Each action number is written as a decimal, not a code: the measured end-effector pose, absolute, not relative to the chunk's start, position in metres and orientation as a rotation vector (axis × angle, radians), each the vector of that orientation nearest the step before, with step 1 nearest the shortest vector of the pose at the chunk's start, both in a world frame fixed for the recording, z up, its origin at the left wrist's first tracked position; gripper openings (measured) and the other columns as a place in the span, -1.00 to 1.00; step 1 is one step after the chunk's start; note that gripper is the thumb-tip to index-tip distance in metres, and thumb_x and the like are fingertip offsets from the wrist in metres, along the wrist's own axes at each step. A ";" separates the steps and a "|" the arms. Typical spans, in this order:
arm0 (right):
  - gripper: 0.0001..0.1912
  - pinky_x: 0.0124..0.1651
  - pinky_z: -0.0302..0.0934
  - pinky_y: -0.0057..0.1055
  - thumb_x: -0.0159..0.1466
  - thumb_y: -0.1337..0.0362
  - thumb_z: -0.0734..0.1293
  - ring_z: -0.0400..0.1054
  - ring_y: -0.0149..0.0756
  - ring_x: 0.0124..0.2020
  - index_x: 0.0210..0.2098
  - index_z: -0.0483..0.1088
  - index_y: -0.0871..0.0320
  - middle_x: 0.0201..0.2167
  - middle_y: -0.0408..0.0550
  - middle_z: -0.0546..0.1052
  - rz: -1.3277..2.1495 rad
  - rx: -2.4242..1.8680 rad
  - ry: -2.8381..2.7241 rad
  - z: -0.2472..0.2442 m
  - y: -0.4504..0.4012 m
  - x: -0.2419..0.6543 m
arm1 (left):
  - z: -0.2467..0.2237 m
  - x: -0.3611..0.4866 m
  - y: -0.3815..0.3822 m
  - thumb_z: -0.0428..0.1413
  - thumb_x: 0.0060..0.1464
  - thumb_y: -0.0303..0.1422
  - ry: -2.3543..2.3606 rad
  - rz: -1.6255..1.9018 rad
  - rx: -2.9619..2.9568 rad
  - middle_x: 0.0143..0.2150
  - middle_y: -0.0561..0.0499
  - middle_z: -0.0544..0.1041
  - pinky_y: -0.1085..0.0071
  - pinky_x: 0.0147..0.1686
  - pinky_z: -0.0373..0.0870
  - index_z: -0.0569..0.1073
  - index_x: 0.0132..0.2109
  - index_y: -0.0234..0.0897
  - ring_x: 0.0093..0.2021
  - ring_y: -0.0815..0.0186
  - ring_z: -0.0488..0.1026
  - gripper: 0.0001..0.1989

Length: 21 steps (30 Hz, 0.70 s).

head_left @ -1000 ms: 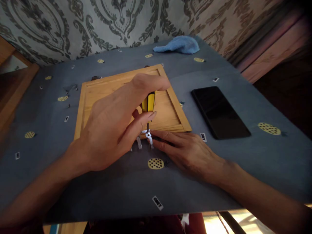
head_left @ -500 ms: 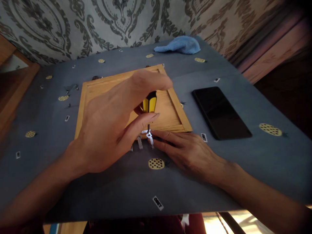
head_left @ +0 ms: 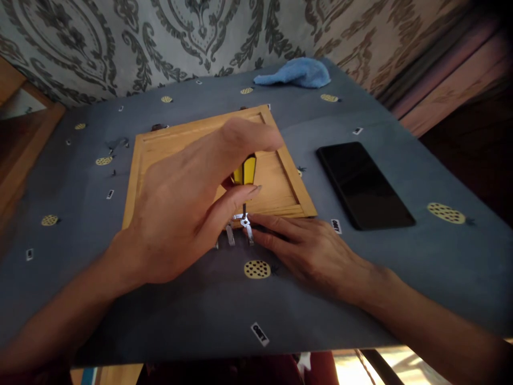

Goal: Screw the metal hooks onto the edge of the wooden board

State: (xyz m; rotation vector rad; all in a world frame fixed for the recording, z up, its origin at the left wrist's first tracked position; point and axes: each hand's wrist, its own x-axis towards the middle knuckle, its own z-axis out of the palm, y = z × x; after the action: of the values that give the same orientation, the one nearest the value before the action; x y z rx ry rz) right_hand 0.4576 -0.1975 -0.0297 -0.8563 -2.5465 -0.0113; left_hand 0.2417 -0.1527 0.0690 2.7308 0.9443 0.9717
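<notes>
My left hand (head_left: 180, 198) is closed around a screwdriver (head_left: 245, 172) with a yellow and black handle, partly hidden by the fingers. Its shaft points down, the tip at a silver metal hook bracket (head_left: 245, 222) on the near edge of a framed wooden panel (head_left: 276, 184). Prongs of the bracket stick out toward me, and my left hand covers the part further left. My right hand (head_left: 316, 251) lies low with fingers stretched out, their tips against the bracket's right end and the panel's edge.
Right of the panel lies a black phone (head_left: 364, 184). A blue cloth (head_left: 298, 73) sits at the back of the table, whose blue-grey cover (head_left: 180, 321) has a pineapple print. Small metal pieces (head_left: 117, 143) and a screw (head_left: 114, 172) lie to the left.
My left hand and the screwdriver handle have turned slightly, so the handle's yellow side shows differently. The tip stays at the bracket, and my right hand has not visibly moved.
</notes>
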 end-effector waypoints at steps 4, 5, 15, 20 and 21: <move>-0.66 -0.28 0.45 -0.27 0.37 0.50 0.16 0.55 -0.16 -0.18 0.02 0.46 0.23 0.12 0.10 0.52 -0.001 -0.848 -2.540 -0.031 -0.197 0.459 | 0.074 0.240 -0.154 0.10 0.17 -0.59 0.866 0.990 2.654 0.03 0.12 0.51 0.48 -0.12 0.50 0.28 0.07 -0.12 -0.06 0.41 0.51 -0.61; -0.67 -0.28 0.46 -0.26 0.37 0.50 0.16 0.55 -0.16 -0.19 0.02 0.46 0.23 0.12 0.10 0.52 -0.001 -0.844 -2.535 -0.032 -0.197 0.459 | 0.076 0.240 -0.154 0.10 0.18 -0.59 0.872 1.013 2.668 0.04 0.12 0.51 0.51 -0.10 0.49 0.26 0.07 -0.13 -0.04 0.43 0.49 -0.61; -0.65 -0.27 0.44 -0.32 0.36 0.51 0.17 0.54 -0.22 -0.16 0.03 0.46 0.20 0.12 0.08 0.52 -0.014 -0.864 -2.534 -0.032 -0.198 0.459 | 0.074 0.240 -0.152 0.09 0.19 -0.55 0.851 0.962 2.672 0.05 0.12 0.49 0.55 -0.11 0.54 0.27 0.06 -0.12 -0.04 0.45 0.49 -0.64; -0.63 -0.23 0.45 -0.29 0.35 0.52 0.15 0.54 -0.20 -0.16 0.04 0.45 0.22 0.11 0.10 0.53 -0.023 -0.855 -2.533 -0.033 -0.198 0.459 | 0.070 0.240 -0.150 0.10 0.19 -0.54 0.876 1.002 2.722 0.02 0.13 0.53 0.54 -0.15 0.53 0.33 0.05 -0.15 -0.08 0.42 0.51 -0.68; -0.63 -0.22 0.45 -0.29 0.35 0.52 0.15 0.54 -0.21 -0.16 0.05 0.45 0.22 0.10 0.10 0.53 -0.025 -0.856 -2.537 -0.033 -0.198 0.459 | 0.069 0.240 -0.151 0.11 0.18 -0.54 0.892 1.014 2.748 0.01 0.13 0.54 0.55 -0.17 0.52 0.34 0.05 -0.17 -0.11 0.43 0.52 -0.68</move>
State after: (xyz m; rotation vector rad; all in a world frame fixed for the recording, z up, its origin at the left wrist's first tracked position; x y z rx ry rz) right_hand 0.4588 -0.1976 -0.0327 -0.8559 -2.5365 -0.0246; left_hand 0.2398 -0.1507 0.0691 2.7481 0.8924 1.0144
